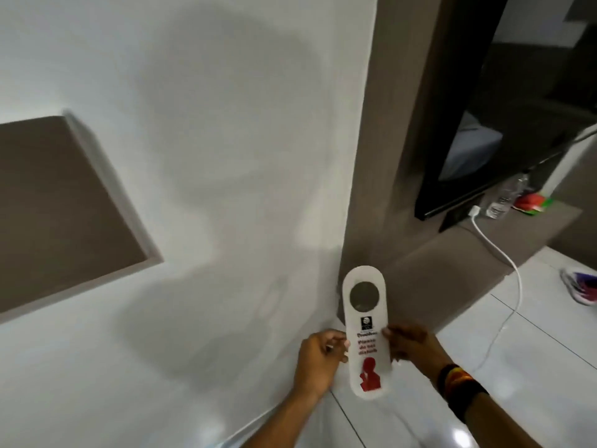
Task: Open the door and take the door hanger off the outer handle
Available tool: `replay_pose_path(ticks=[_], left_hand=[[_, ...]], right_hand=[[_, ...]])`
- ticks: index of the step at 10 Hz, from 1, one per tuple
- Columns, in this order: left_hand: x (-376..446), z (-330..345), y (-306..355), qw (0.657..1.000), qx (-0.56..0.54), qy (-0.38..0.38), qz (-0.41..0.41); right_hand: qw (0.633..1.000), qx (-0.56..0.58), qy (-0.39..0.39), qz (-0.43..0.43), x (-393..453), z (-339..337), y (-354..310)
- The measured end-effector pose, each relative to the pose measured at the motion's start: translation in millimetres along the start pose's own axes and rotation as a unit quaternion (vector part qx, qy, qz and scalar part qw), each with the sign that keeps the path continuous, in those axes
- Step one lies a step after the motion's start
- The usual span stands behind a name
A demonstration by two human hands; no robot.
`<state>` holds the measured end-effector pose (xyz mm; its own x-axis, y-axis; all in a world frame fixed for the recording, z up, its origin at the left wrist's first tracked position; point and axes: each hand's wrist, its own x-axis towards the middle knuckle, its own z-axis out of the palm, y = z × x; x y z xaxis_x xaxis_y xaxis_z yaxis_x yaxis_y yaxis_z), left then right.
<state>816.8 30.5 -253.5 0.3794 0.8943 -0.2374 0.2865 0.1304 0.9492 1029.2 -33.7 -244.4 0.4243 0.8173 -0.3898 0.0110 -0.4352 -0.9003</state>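
Hanger (366, 331) held upright in front of the body, low and right of centre, long axis running near vertical, rounded hole end up, printed end down. Flat, stiff-looking white card, long with rounded ends; round cut-out near the top, small dark logo below it, red blurred lettering, then a red figure silhouette at the bottom. Printed face toward the camera.

Left hand (318, 358) pinching the hanger's left edge at mid-length, fingers curled, thumb tip on the front face. Right hand (412, 345) pinching the right edge at the same height, thumb on the front, other fingers behind. Dark striped wristband (458, 383) on the right wrist.

Behind, a smooth white wall (193, 156) filling the left and centre, with soft shadows and a recessed brown square panel (64, 208) at left. Brown matte panelling to the right of the wall's corner. Black-framed screen (478, 140) mounted on it, glossy and reflecting. Below, a brown counter (517, 231) carrying a clear plastic bottle (507, 195) and a red and green packet (533, 203). White cable (507, 286) trailing from a plug near the screen over the counter edge to the floor. Glossy white tiled floor (533, 367) with thin dark joints; a purple and white shoe (581, 286) at far right.
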Motion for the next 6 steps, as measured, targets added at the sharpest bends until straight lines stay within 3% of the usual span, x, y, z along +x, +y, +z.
replay_pose_path(ticks=[1,3,5,6], left_hand=[[40,67,-2,0.997,-0.013,-0.032,-0.075],[107,130,2,0.979,-0.065,0.004,-0.192],[129,128,1,0.989,-0.024,0.01,-0.143],[113,117,-3,0.994,0.093,0.027,-0.051]], right_hand=[[0.995,0.05,0.069,0.048,30,-46,29],[0.973,0.095,0.164,0.134,110,-71,52],[0.976,-0.02,0.198,0.092,152,-64,41],[0.963,-0.146,0.228,0.013,137,-50,42]])
